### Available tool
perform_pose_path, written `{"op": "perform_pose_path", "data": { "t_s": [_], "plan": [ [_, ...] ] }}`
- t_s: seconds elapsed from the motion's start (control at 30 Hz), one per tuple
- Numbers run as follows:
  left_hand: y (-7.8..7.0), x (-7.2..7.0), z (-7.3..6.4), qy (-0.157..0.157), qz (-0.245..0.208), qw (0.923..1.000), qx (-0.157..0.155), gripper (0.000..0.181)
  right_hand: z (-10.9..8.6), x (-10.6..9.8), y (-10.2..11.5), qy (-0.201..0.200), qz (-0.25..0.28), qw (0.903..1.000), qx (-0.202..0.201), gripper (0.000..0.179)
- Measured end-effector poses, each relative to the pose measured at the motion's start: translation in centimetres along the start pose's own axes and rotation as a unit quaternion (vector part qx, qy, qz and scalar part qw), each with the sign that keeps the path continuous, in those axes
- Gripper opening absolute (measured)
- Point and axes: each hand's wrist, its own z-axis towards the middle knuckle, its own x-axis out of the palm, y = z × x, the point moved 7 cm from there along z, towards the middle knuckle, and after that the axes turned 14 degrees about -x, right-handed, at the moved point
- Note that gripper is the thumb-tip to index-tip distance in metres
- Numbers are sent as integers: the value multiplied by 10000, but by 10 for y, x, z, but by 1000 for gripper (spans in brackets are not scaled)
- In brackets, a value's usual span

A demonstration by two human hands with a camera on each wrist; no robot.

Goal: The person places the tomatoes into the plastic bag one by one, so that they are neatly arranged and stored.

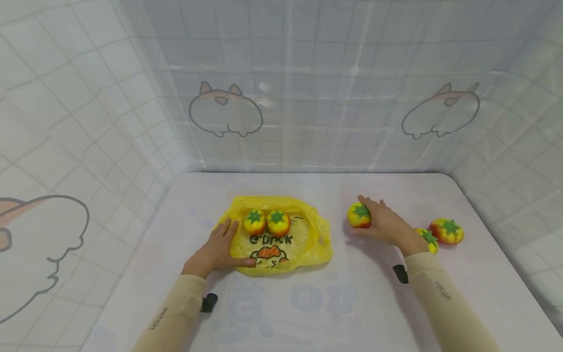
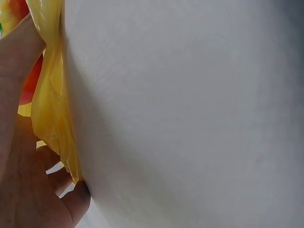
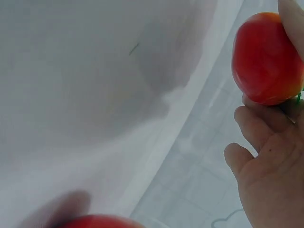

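Note:
My right hand (image 1: 387, 222) grips a glossy red-and-yellow toy tomato (image 1: 359, 215) with a green star-shaped top, to the right of the yellow plastic bag (image 1: 323, 239). In the right wrist view this tomato (image 3: 263, 59) sits between thumb and fingers, above the table. My left hand (image 1: 217, 249) rests at the bag's left side, fingers spread along its rim and thumb stretched over the front edge. Side by side on the bag's printed inside lie two more toy tomatoes, a left one (image 1: 254, 223) and a right one (image 1: 278, 223).
Beyond my right wrist, two further toy tomatoes lie on the white table (image 1: 286, 303): one (image 1: 447, 231) in full sight, the other (image 1: 427, 239) partly behind the wrist. A tile-patterned curtain (image 1: 308, 98) with cartoon animals hangs along the back and sides.

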Motion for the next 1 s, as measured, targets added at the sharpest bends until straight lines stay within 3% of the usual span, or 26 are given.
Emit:
{"op": "perform_pose_path", "data": {
  "t_s": [0.47,1.0],
  "plan": [
    [-2,-3,-1,-52,-30,9999,121,129,13,11,17,42,174,9995,-248,106],
    [1,1,3,109,-32,9999,-87,134,26,9,39,-286,55,9971,-697,108]
  ]
}}
